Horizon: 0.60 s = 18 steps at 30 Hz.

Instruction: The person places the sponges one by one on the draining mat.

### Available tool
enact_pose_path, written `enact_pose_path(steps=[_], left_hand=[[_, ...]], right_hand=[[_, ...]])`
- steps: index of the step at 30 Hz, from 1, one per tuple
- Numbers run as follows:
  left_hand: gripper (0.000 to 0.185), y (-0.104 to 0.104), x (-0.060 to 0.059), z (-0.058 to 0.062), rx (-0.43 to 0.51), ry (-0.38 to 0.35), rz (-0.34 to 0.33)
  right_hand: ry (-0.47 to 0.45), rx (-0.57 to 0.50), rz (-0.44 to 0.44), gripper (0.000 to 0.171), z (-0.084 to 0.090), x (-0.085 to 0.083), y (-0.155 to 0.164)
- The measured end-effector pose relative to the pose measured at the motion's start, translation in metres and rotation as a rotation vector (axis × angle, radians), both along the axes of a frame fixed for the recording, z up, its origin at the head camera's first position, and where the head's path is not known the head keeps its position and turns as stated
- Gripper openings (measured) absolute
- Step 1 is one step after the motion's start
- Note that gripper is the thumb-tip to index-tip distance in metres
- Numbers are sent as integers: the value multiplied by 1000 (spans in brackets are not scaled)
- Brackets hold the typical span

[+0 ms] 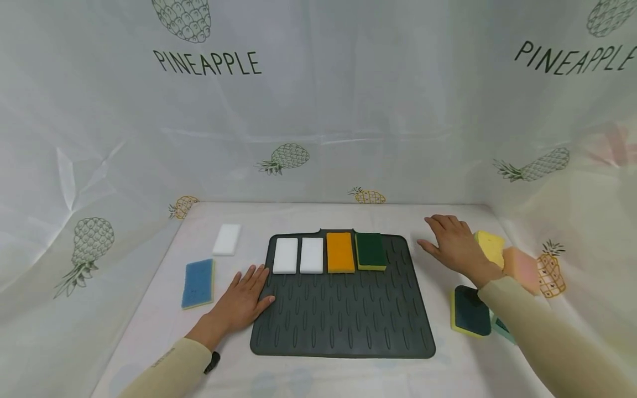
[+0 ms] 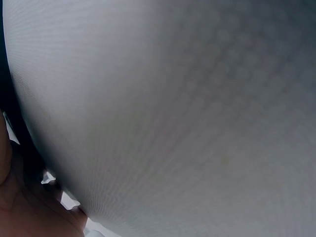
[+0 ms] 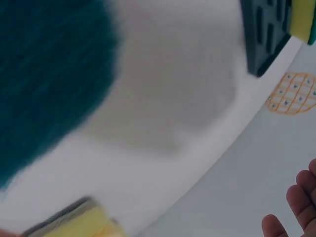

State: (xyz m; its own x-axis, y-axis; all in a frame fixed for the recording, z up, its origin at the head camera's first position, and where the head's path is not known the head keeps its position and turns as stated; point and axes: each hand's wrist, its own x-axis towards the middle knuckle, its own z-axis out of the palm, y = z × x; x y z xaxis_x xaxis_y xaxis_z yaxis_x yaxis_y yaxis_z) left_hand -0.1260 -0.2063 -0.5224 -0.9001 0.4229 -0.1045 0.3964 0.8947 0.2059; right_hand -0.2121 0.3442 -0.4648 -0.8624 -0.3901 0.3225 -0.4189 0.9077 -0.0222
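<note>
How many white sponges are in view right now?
3: one white sponge at the left end of the row on the dark mat, a second just right of it, a third on the table beyond the blue sponge. The right sleeve could hide more.

Pale sheeting printed with pineapples and "PINEAPPLE" lettering stands behind and beside a white table.

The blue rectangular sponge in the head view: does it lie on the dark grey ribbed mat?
No, the blue rectangular sponge lies on the white tabletop, left of the mat.
</note>
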Motion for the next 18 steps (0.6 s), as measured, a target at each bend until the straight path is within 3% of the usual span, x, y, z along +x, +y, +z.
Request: enact_pose_path(steps=[10, 18], left_hand=[[77, 0, -1, 0, -8, -2, -1], [77, 0, -1, 0, 0, -10, 3]], right_hand=[[4, 101, -80, 67, 1, 18, 67], [-96, 112, -167, 64, -7, 34, 107]])
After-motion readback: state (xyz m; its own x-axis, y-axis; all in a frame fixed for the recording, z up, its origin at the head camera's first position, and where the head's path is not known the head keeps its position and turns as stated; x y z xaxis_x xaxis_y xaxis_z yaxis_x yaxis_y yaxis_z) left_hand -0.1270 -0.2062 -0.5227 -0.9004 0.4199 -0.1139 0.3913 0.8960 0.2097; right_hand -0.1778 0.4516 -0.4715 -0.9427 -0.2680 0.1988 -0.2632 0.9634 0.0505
